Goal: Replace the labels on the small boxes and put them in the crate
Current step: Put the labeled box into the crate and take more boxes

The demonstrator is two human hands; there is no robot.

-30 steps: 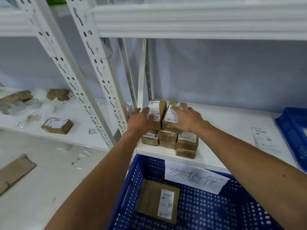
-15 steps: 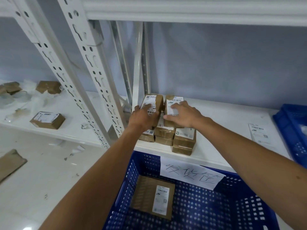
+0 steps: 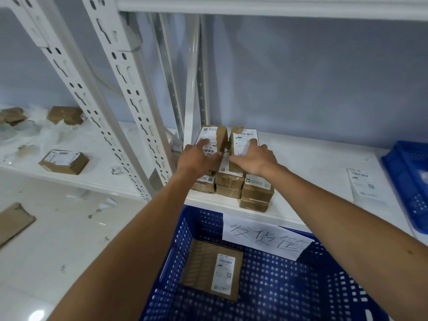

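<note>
Several small brown cardboard boxes (image 3: 254, 191) with white labels are stacked on the white shelf (image 3: 312, 163). My left hand (image 3: 196, 158) grips the top left box (image 3: 220, 135), fingers over its label and thumb at its right side. My right hand (image 3: 254, 158) lies on the top right box (image 3: 243, 135), fingers spread across its label and thumb at its left edge. Below the shelf stands a blue crate (image 3: 289, 286) with a handwritten paper sign (image 3: 266, 239). One labelled flat box (image 3: 213, 269) lies in the crate.
A loose label sheet (image 3: 362, 184) lies on the shelf to the right, next to a second blue crate (image 3: 410, 181). White perforated uprights (image 3: 129, 93) stand left of the stack. The left shelf holds another labelled box (image 3: 63, 161) and torn packaging (image 3: 34, 123).
Both hands have stayed on the two top boxes, shifting slightly toward me. The camera has tilted down and nearer, so the crate shows more.
</note>
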